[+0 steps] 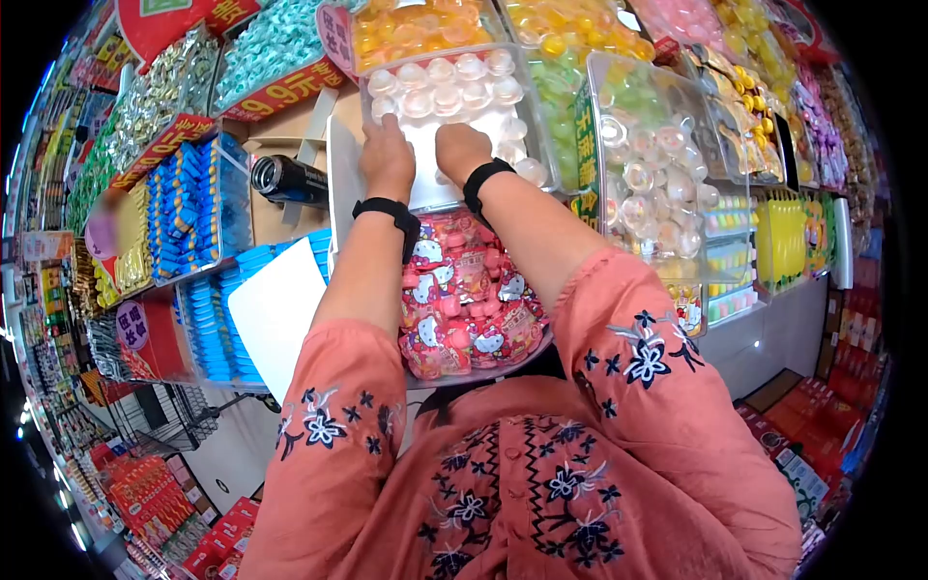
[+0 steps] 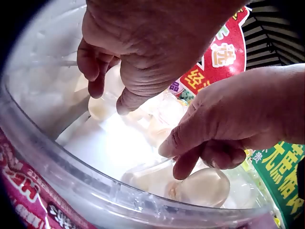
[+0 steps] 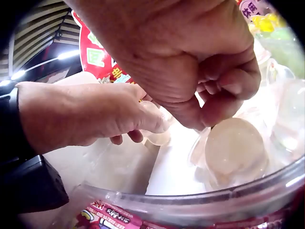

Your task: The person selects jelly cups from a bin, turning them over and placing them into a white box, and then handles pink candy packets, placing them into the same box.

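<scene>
Fiddling with domed cups, one per hand, looks like your current step. Your left hand (image 2: 143,40) has fingers and thumb around one cup (image 2: 99,109); your right hand (image 3: 195,57) pinches another cup (image 3: 236,148) by its edge, both inside the clear bin (image 2: 143,204). Next bit calls for a light grip, imo.

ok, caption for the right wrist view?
Right hand pinches a pale domed cup by its edge in a clear-walled bin; left hand holds another.
</scene>
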Available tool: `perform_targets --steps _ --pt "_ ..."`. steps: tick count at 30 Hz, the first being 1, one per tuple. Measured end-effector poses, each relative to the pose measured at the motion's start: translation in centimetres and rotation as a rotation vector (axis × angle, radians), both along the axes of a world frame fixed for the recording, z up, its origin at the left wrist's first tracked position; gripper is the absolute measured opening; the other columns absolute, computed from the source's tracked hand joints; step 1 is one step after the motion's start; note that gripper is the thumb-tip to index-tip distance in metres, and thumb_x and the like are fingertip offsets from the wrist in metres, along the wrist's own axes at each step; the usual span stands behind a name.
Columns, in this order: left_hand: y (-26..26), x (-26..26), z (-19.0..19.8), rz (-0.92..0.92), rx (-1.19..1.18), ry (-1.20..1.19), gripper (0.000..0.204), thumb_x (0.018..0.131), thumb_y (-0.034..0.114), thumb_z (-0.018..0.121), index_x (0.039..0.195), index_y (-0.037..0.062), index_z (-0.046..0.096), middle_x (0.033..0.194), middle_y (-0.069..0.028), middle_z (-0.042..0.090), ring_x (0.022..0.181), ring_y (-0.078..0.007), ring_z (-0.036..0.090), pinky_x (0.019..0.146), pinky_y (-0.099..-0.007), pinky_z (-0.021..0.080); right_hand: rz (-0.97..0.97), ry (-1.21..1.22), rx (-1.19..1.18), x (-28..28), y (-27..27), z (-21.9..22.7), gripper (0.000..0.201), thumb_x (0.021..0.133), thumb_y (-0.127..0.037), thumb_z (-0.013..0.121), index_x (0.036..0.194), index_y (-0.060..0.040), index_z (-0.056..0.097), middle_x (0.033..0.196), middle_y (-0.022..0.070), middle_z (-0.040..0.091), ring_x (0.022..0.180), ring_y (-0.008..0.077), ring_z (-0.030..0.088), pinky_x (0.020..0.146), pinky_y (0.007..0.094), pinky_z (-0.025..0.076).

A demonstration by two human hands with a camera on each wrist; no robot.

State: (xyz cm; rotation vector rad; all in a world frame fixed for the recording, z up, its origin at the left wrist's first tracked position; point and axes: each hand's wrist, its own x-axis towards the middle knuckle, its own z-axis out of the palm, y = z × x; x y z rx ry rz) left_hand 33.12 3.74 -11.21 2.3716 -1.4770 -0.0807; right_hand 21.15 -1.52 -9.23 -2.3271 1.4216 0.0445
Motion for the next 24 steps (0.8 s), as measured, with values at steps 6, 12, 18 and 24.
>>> perform_targets --steps 6,12,18,24 --pt "-0.2 0.2 0.1 0.023 0.086 0.017 0.046 0.084 0.019 0.071 0.124 0.0111 0.05 0.12 -0.0198 0.052 0.099 -0.0425 0.064 0.082 -0.0489 0.054 0.0 -0.077 0.093 -0.3 -0.5 -0.5 0.023 0.087 -0.014 0.057 0.095 -0.006 0.076 0.098 0.0178 0.073 0.092 0.032 0.072 0.078 0.0418 0.057" --pt "-0.1 0.0 0.4 0.025 0.057 -0.009 0.036 0.086 0.015 0.067 0.119 0.0094 0.053 0.117 -0.0208 0.053 0.096 -0.0401 0.066 0.079 -0.0481 0.055 -0.159 -0.331 0.37 0.1 -3.7 -1.7 0.02 0.079 -0.01 0.057 0.078 0.0015 0.074 0.066 0.0151 0.07 0.071 0.0285 0.073 0.075 0.0399 0.056" --pt "0.1 -0.2 0.8 0.027 0.075 -0.009 0.038 0.085 0.016 0.068 0.119 0.0089 0.052 0.119 -0.0199 0.053 0.097 -0.0389 0.066 0.08 -0.0469 0.055 -0.455 -0.538 0.521 0.7 -3.7 -3.4 0.018 0.08 -0.006 0.06 0.072 0.0041 0.072 0.067 0.016 0.071 0.063 0.0255 0.072 0.065 0.0367 0.057" --pt "-0.1 -0.2 0.9 0.035 0.1 0.007 0.044 0.085 0.015 0.069 0.125 0.0114 0.052 0.122 -0.0203 0.052 0.099 -0.039 0.065 0.082 -0.047 0.055 -0.575 -0.739 0.719 1.2 -3.5 -3.6 0.017 0.086 -0.002 0.053 0.08 0.0089 0.065 0.068 0.0188 0.069 0.052 0.0226 0.066 0.041 0.0343 0.047"
